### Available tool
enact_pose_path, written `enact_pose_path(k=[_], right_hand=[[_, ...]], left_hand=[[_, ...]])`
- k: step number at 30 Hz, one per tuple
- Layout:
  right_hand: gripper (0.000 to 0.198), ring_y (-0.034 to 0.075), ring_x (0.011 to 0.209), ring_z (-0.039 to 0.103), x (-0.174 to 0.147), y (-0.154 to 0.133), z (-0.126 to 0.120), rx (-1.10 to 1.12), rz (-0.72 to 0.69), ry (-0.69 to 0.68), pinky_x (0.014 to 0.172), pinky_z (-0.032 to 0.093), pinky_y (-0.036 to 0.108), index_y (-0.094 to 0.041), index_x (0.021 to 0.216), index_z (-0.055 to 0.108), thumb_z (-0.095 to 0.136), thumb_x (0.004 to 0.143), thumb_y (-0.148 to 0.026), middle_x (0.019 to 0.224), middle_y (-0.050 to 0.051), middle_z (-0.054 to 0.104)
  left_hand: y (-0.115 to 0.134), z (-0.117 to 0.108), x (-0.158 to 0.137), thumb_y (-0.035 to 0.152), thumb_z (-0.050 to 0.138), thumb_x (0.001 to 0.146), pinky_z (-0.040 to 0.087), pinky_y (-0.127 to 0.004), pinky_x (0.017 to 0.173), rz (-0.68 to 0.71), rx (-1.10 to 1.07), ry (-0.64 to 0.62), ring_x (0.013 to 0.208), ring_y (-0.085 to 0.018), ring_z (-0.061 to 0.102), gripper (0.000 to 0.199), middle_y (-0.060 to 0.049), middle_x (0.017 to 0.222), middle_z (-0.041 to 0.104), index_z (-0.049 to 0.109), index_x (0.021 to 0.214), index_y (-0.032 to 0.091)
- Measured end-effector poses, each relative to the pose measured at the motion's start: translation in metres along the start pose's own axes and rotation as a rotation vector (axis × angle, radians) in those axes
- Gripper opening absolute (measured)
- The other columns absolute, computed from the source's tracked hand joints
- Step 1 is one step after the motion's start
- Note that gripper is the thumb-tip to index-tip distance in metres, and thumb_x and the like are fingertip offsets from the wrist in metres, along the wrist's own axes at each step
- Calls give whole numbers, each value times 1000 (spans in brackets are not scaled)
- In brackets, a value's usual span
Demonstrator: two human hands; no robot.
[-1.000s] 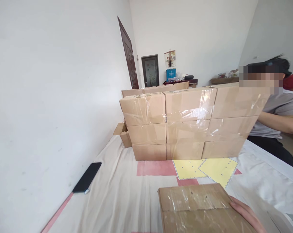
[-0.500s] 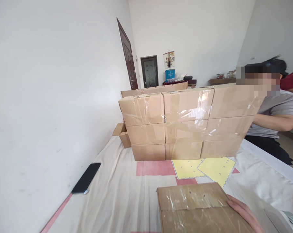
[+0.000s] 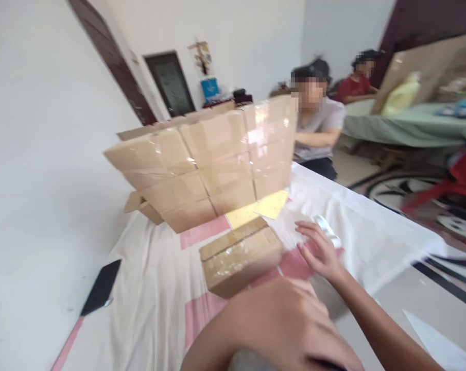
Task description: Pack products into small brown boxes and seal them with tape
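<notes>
A taped cardboard box [image 3: 242, 257] lies on the cloth-covered table, with neither hand gripping it. My right hand [image 3: 320, 252] hovers to the right of that box, fingers spread and nothing in them. Just beyond its fingers is a small whitish-silver object [image 3: 328, 230], too blurred to name. My left hand [image 3: 282, 319] is large and close to the camera at the bottom, in front of the box, back of the hand showing. Its fingers are smeared and partly cut off; a dark strip shows beneath them, and I cannot tell whether it holds anything.
Behind the box stands a stack of taped cartons [image 3: 217, 159], with yellow sheets [image 3: 271, 205] at its foot. A small open carton [image 3: 143, 206] sits at its left. A black phone [image 3: 101, 287] lies by the wall. One person [image 3: 321, 123] sits beyond the table, another [image 3: 352, 88] farther back.
The view has turned right and tilted. My hand has let go of the cardboard box, which now lies farther from me. Both hands are now in view.
</notes>
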State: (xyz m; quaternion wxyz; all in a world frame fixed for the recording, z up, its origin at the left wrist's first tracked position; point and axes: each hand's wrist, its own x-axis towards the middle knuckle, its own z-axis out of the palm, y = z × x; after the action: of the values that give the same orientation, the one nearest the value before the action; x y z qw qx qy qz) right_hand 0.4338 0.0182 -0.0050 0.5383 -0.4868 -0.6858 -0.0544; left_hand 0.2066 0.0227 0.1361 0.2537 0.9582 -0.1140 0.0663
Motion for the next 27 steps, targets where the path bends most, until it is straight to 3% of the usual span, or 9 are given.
enact_pose_path(k=[3, 5, 7, 9, 12, 17, 21, 27], right_hand=[[11, 25, 102, 67, -26, 1, -55, -107, 180, 242, 90, 53, 42, -23, 103, 66, 59, 95, -25, 108, 11, 69], [14, 24, 96, 65, -46, 5, -88, -134, 415, 318, 85, 52, 39, -21, 94, 65, 56, 95, -32, 100, 10, 68], [22, 23, 92, 64, -61, 13, -112, -75, 677, 305, 84, 50, 37, -20, 93, 65, 55, 93, -39, 98, 9, 69], [28, 21, 87, 63, -67, 23, -123, 30, 852, 228, 82, 49, 35, -18, 93, 66, 54, 89, -44, 97, 9, 70], [32, 19, 79, 61, -61, 34, -119, 141, 920, 106, 75, 47, 33, -17, 87, 67, 57, 81, -46, 93, 8, 71], [35, 16, 70, 55, -34, 41, -103, 224, 994, 19, 67, 41, 30, -15, 84, 71, 57, 77, -46, 82, 6, 68], [35, 14, 63, 49, -19, 55, -97, 261, 1073, -46, 61, 38, 29, -15, 78, 73, 59, 73, -46, 81, 5, 67], [32, 11, 58, 39, -9, 74, -94, 302, 1248, -134, 54, 28, 28, -14, 77, 73, 63, 71, -43, 65, 0, 53]], left_hand=[[-21, 40, 34, 41, 58, 99, 51, -31, 85, -130, 32, 100, 85, -17, 72, 25, 0, 88, 78, 77, 97, 25], [-36, 71, 53, 32, 59, 97, 50, -28, 77, -272, 0, 192, 78, -14, 70, 20, 3, 86, 78, 77, 94, 25], [-53, 100, 72, 30, 60, 96, 51, -27, 75, -401, -51, 329, 75, -13, 69, 18, 4, 90, 78, 76, 103, 27], [-72, 119, 91, 30, 59, 96, 53, -28, 82, -476, -30, 503, 85, -15, 69, 22, 1, 102, 76, 73, 113, 27], [-108, 131, 114, 27, 60, 96, 51, -33, 101, -568, 31, 696, 114, -21, 64, 28, -7, 119, 69, 69, 122, 23], [-166, 128, 137, 23, 49, 102, 46, -41, 113, -672, 36, 768, 136, -25, 52, 35, -15, 144, 54, 63, 133, 19], [-196, 127, 145, 24, 45, 104, 45, -38, 114, -610, -18, 782, 138, -21, 52, 32, -11, 141, 59, 64, 130, 22], [-216, 132, 142, 29, 45, 105, 46, -33, 113, -559, -165, 794, 130, -17, 56, 30, -6, 133, 61, 62, 129, 26]])
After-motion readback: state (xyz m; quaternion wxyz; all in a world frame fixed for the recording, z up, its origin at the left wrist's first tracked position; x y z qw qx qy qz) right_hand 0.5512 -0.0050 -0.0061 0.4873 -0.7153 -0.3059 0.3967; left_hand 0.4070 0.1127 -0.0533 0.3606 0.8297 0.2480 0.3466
